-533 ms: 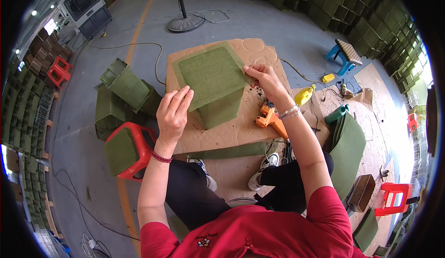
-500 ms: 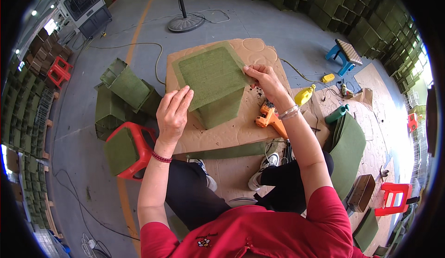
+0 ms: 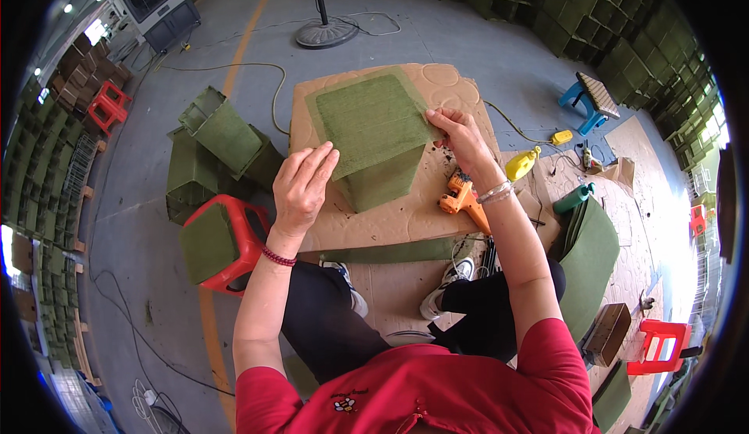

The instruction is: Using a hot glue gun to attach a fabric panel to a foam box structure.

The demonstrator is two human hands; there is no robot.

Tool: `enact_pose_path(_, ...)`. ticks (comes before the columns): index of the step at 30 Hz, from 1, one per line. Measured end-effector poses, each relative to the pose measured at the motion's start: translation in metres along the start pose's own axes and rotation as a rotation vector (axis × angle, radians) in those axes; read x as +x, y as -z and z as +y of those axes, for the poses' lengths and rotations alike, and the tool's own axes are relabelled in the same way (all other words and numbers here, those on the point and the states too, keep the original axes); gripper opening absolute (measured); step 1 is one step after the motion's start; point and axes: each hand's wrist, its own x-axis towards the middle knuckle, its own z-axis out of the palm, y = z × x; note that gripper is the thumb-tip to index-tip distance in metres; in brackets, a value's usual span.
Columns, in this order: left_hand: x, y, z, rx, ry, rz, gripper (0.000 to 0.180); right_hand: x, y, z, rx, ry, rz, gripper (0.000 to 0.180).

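Many stacked green boxes (image 3: pixel 566 28): rows along the far right, well apart from the work
Cardboard-topped table (image 3: pixel 460 90): straight ahead of the person's knees, bare board showing round the work
Hollow green boxes (image 3: pixel 222 137): grouped on the floor to the left, one tilted against the others
Green panels (image 3: pixel 593 254): curved pile beside the right knee
Red stool (image 3: pixel 251 239): left of the left knee, a green piece on its seat
Green woven sheet (image 3: pixel 370 118): mid-table, over a green folded form (image 3: pixel 382 184); paler, thinner border round a denser middle; from where I stand, cannot tell if the two are joined
Sheet over form: step in hand looks like lining up or smoothing, since the work is all at the edges
Left hand (image 3: pixel 300 188): fingers nearly straight and close together, tips at the sheet's near left corner; thumb hidden, cannot tell if it grips
Right hand (image 3: pixel 460 133): narrow, thumb and forefinger pinching the sheet's right corner
Orange glue gun (image 3: pixel 463 198): lying on the board near the right wrist, neither hand on it
Sheet corners: next move, I judge, calls for an even pull on both, border kept flat and unwrinkled
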Motion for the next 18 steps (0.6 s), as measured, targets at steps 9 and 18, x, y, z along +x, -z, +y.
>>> enact_pose_path(9, -0.0016, 0.0037, 0.0048, -0.032, -0.084, 0.02, 0.031, -0.0027, -0.001, 0.0009, -0.004, 0.001, 0.025, 0.028)
enact_pose_path(18, -0.0034, 0.0032, 0.0025, -0.053, -0.069, 0.014, 0.029, -0.002, 0.0008, 0.0028, 0.005, -0.03, -0.002, 0.028)
